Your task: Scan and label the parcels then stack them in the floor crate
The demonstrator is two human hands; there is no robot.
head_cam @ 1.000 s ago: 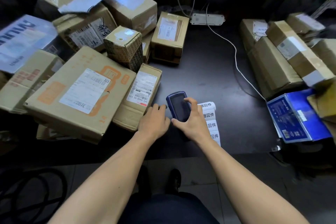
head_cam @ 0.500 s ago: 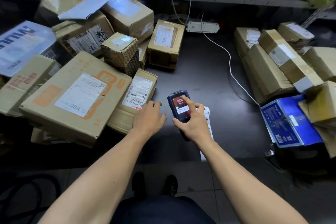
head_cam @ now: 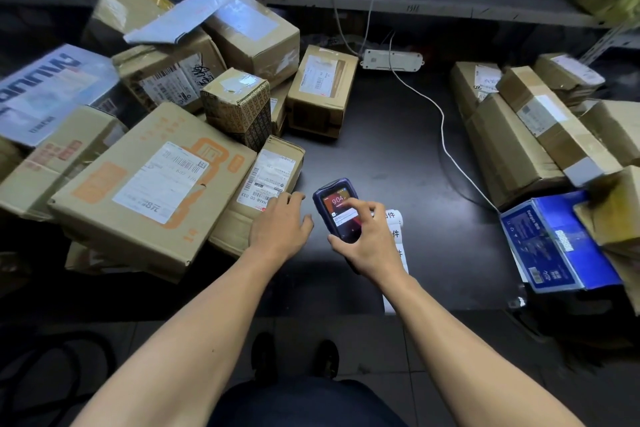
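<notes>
Change: the handheld scanner (head_cam: pixel 338 212) has gone from a dark screen a second ago to a lit one showing a clock and a notification, and your right hand (head_cam: pixel 367 242) has lifted it clear of the worktop (head_cam: pixel 398 156).
Meaning: you have woken the device but it looks to be on a lock or home screen, so by my reading no parcel in front of you is scanned yet; the task is at its very start.
Right hand: grasping the scanner round its lower body, with the forefinger (head_cam: pixel 352 205) curled onto the screen as if tapping.
Left hand: your left hand (head_cam: pixel 279 222) lies flat and released, fingertips resting on the near end of the narrow parcel (head_cam: pixel 258 189), beside its shipping label (head_cam: pixel 268 177).
Scanner heading: its long axis runs from your wrist toward the back edge of the worktop, top end tilted slightly left, screen facing up at you.
Parcel position: the narrow parcel sits near the front edge, left of centre, touching the large orange-printed box (head_cam: pixel 152 189) on its left.
Parcel axis: long axis front to back, leaning a little to the right toward the back; label facing up, barcode at its left side.
Label strip: the printed label strip (head_cam: pixel 398 243) hangs over the front edge, just right of the scanner.
Crate: no floor crate is in view.
</notes>
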